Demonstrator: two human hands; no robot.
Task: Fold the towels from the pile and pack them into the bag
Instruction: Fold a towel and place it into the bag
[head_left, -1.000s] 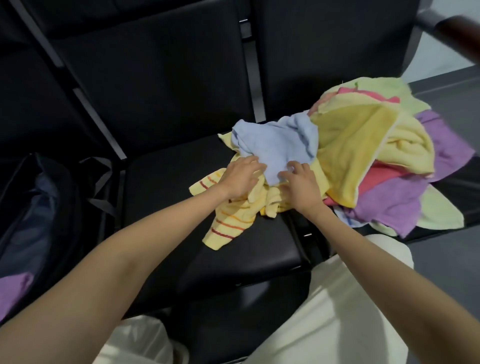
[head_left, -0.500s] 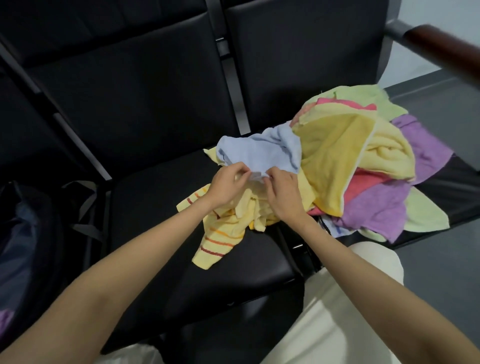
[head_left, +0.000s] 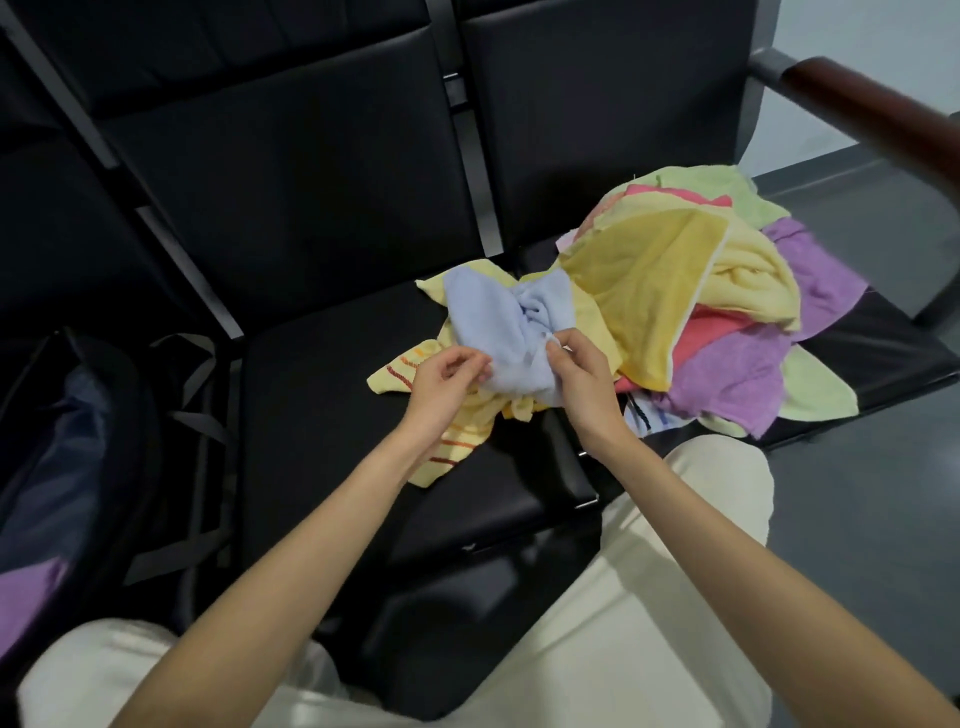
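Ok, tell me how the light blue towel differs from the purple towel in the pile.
The light blue towel is pinched by the left hand and right hand; the purple towel lies untouched. The blue one sits on top at the pile's left edge, while the purple one is partly buried under yellow towels. Both are crumpled and unfolded.

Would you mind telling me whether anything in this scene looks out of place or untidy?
Nothing looks damaged. The towel pile is a loose, unfolded heap sprawling across two black seats, one striped yellow towel trailing towards the seat's front. Both hands, left hand and right hand, pinch the bunched light blue towel.
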